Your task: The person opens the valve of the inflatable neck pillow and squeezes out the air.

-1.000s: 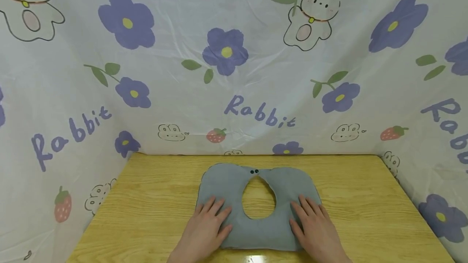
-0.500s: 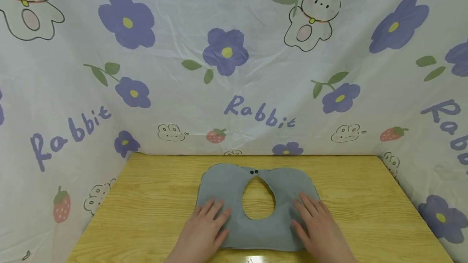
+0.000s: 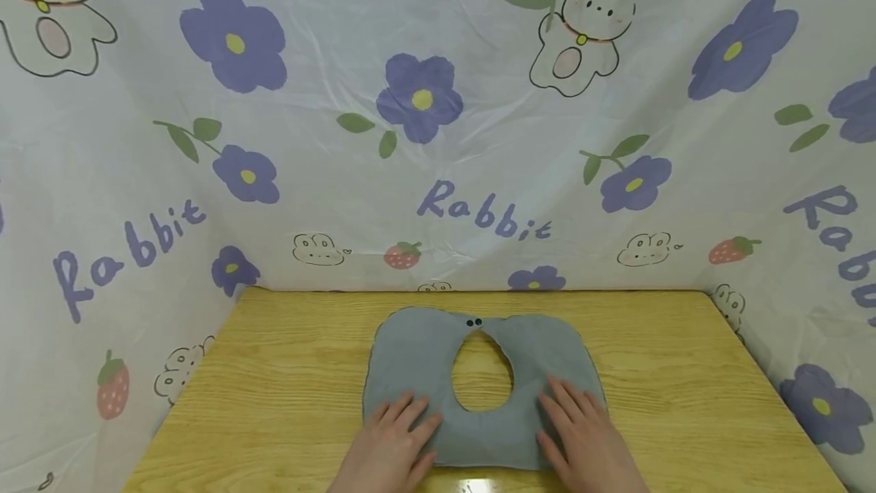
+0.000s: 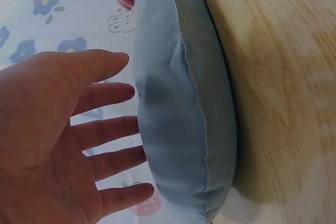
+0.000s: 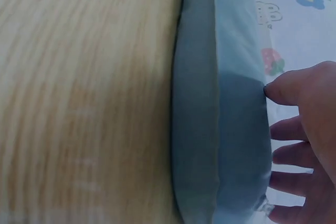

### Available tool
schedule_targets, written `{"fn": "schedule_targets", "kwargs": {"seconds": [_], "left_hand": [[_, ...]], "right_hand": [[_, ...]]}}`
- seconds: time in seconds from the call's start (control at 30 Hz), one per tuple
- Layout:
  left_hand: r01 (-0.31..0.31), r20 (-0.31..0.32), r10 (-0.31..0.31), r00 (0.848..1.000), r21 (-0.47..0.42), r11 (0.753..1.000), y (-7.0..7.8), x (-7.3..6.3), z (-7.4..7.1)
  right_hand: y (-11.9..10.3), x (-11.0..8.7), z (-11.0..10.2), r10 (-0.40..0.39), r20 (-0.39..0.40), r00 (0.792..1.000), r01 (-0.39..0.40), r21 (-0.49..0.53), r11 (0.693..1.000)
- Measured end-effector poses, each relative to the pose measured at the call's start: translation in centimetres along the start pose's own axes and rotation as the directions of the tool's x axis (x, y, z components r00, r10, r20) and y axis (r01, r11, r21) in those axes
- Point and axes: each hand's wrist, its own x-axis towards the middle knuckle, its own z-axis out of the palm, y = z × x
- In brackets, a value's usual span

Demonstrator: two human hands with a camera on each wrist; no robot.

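A grey-blue neck pillow [image 3: 489,436] lies flat on the wooden table, with an oval hole in its middle and two dark snaps joining its ends at the far side. My left hand [image 3: 393,440] rests on its near left part, fingers spread and straight. On the near right part lies my right hand [image 3: 582,432], its fingers likewise extended. In the left wrist view the left fingertips [image 4: 128,124] meet the pillow's upper face, the palm raised off it. The right wrist view shows the right thumb and fingertips against the pillow [image 5: 241,129] along its top, near a small clear tag.
The wood-grain table [image 3: 287,371] extends to both sides of the pillow. A white cloth [image 3: 328,173] printed with rabbits, purple flowers and strawberries hangs behind the table and along its left and right sides.
Both hands have slid a little toward the near edge of the pillow, the left also slightly to the right. The pillow stays in nearly the same place.
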Motion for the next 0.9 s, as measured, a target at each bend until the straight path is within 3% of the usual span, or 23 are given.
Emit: {"fn": "schedule_targets", "kwargs": {"seconds": [0.13,0.37,0.73,0.9], "left_hand": [[0.017,0.017,-0.017,1.000,-0.027,0.999,0.0,0.0,0.3],[0.018,0.015,-0.017,1.000,-0.028,0.999,0.0,-0.1,1.0],[0.050,0.067,-0.047,0.997,-0.041,0.998,0.0,-0.1,1.3],[0.042,0.039,-0.041,0.998,-0.043,0.998,0.4,0.1,0.8]], "right_hand": [[0.2,-0.1,0.4,0.032,0.046,0.998,-0.032,-0.005,0.999],[0.4,-0.3,1.0,0.024,0.048,0.999,-0.023,-0.017,1.000],[0.5,-0.3,1.2,0.024,0.067,0.997,-0.024,-0.014,1.000],[0.2,-0.1,0.9,-0.011,0.023,1.000,0.012,-0.004,1.000]]}}
